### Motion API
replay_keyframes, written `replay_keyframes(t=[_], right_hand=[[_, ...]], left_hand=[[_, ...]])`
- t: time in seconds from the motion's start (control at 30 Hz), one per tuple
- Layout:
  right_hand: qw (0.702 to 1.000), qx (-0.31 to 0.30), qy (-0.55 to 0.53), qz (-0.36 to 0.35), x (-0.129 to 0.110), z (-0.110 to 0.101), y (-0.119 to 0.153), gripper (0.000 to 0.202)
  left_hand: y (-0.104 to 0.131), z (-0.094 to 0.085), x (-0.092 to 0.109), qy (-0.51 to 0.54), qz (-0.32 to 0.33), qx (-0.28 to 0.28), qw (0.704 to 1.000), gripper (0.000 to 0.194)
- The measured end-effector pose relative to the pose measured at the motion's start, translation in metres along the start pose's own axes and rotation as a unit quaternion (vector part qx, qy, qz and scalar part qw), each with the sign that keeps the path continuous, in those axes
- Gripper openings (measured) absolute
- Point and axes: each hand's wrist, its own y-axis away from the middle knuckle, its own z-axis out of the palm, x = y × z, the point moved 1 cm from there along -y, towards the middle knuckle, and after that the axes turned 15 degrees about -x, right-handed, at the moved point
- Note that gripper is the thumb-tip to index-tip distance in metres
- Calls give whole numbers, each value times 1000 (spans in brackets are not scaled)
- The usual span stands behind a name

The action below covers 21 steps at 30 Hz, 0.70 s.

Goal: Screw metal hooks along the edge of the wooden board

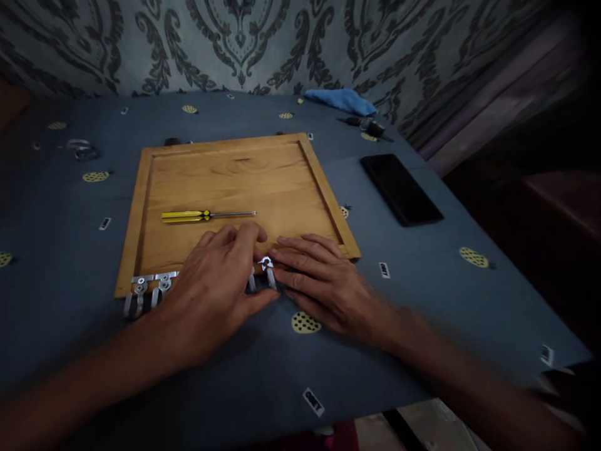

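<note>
A wooden board with a raised frame point(225, 181) lies on the cloth, and silver metal hooks point(164, 282) line its near edge. My left hand point(213, 282) curls over that edge, with thumb and forefinger around a metal hook point(266, 263) near the middle. Its palm hides part of the row. Beside it, my right hand point(323, 282) lies with fingers stretched out over the near edge, fingertips at the same hook. On the board rests a screwdriver point(206, 216) with a yellow and black handle, its shaft pointing right.
A black phone point(401, 189) lies right of the board. Behind it are a blue cloth point(342, 101) and a dark tool point(366, 125). Blurred metal pieces point(82, 149) sit at the left. The grey-blue tablecloth point(61, 250) meets a patterned curtain point(239, 44) at the back.
</note>
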Motion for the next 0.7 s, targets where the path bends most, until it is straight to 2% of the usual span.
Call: replay_keyframes(t=[0.27, 0.5, 0.7], right_hand=[[1000, -6, 9, 17, -3, 0, -3, 28], [999, 3, 28, 15, -3, 1, -4, 26], [1000, 13, 10, 5, -1, 2, -2, 28]], left_hand=[[-1, 2, -1, -13, 12, 7, 1000, 44], [1, -2, 3, -48, 38, -16, 998, 25], [1, -3, 3, -56, 41, -18, 997, 23]])
